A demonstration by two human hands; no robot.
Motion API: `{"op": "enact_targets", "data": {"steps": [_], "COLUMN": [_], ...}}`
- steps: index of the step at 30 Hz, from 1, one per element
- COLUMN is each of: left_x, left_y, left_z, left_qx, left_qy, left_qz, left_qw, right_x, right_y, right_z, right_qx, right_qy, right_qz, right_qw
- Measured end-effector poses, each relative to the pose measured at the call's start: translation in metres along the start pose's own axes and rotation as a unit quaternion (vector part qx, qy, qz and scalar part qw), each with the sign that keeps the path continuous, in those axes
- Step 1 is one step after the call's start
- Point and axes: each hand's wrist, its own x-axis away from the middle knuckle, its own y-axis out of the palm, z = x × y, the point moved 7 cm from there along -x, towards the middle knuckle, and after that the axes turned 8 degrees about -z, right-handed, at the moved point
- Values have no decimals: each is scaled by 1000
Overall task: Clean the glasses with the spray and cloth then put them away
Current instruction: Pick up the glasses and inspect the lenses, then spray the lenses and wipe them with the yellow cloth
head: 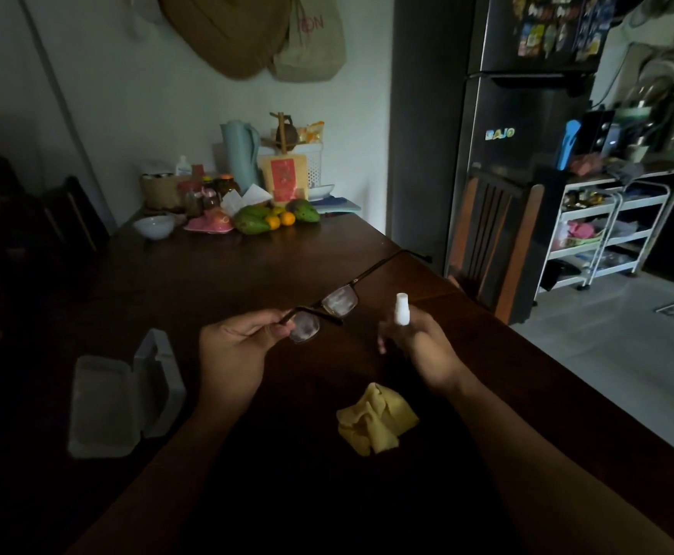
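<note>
My left hand (pixel 239 346) pinches the dark-framed glasses (pixel 339 302) by the left end of the frame, above the dark wooden table (pixel 207 274). Both lenses look misted, and one temple arm sticks out toward the far right. My right hand (pixel 419 342) grips a small white spray bottle (pixel 402 310), its nozzle standing just right of the lenses. A crumpled yellow cloth (pixel 375 418) lies on the table below and between my hands. An open white glasses case (pixel 107 402) sits at the left, near my left forearm.
Fruit (pixel 271 219), a white bowl (pixel 153 227), jars and a jug (pixel 241 154) crowd the table's far end by the wall. A wooden chair (pixel 495 234) stands at the table's right side, before a dark fridge (pixel 527 114) and white racks (pixel 607 226).
</note>
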Motion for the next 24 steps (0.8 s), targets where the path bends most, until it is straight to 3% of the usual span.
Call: {"op": "enact_targets", "data": {"steps": [5,13,18,20,22,24], "left_x": [-3,-6,-5,-4,0,5], "left_y": [-15,-26,-24,-24,-28,-36], "left_z": [-3,4,14,17,20,23], "left_qx": [-43,-99,-142,-146,-151,-156], "left_qy": [3,9,4,-5,-8,-7], "left_qz": [23,18,0,-8,-3,2], "left_qw": [999,995,990,989,988,988], "right_x": [-3,1,17,30,46,58], "right_y": [-2,-25,-42,-51,-51,-36], "right_z": [6,13,6,-11,-41,-70], "right_qx": [-1,175,150,173,216,253], "right_qy": [6,51,38,-6,-104,-213], "right_qz": [-32,-15,101,170,214,178], "right_qw": [999,983,983,970,947,927]}}
